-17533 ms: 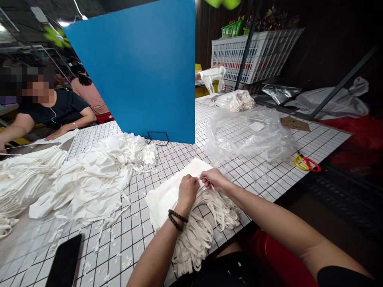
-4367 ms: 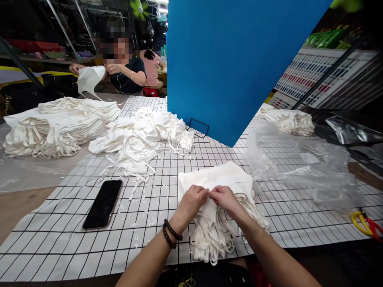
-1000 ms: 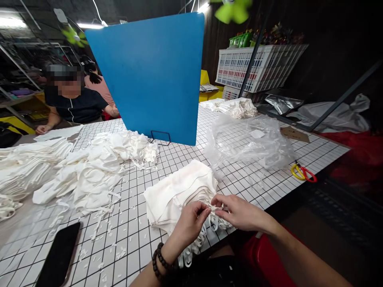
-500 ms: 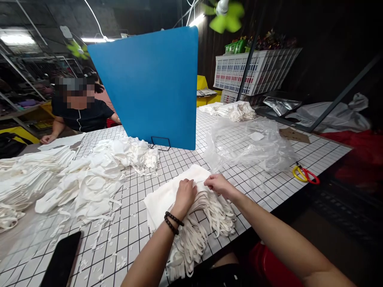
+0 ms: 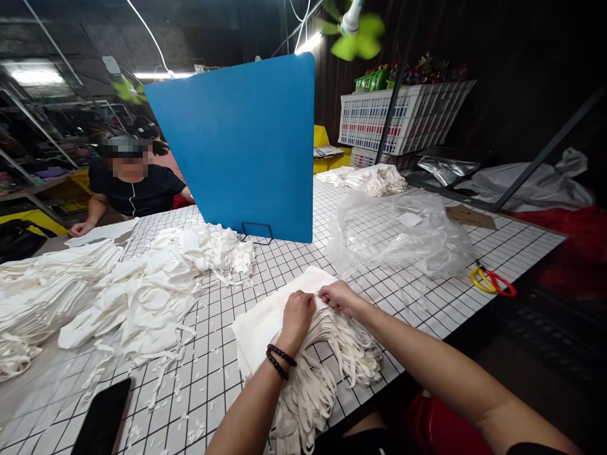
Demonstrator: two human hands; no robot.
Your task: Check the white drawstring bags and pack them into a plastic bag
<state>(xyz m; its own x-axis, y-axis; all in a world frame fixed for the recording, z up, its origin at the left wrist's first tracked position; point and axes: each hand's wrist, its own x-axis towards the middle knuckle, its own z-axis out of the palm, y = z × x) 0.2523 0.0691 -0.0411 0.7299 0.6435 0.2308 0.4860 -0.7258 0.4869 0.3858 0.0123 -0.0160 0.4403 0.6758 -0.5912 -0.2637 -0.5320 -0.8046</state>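
In front of me lies a stack of white cloth pieces (image 5: 270, 302), their looped straps (image 5: 353, 354) spilling toward the table's near edge. My left hand (image 5: 300, 315), with dark beads at the wrist, is closed at the edge of the top piece. Close to its fingertips, my right hand (image 5: 339, 299) pinches what looks like a bit of the same cloth or strap. The fingers hide the exact part held.
Further white cloth heaps (image 5: 156, 284) lie to the left, with a phone (image 5: 102, 417) and small scraps. A blue board (image 5: 237, 151) stands ahead. Clear plastic (image 5: 398, 234) and red-and-yellow-handled scissors (image 5: 493, 281) lie right. A co-worker (image 5: 133, 189) sits across the table.
My hands have drawn together, the right one shifting slightly left so the fingertips almost meet. The whole view has tipped a little, and the stack stays in place.
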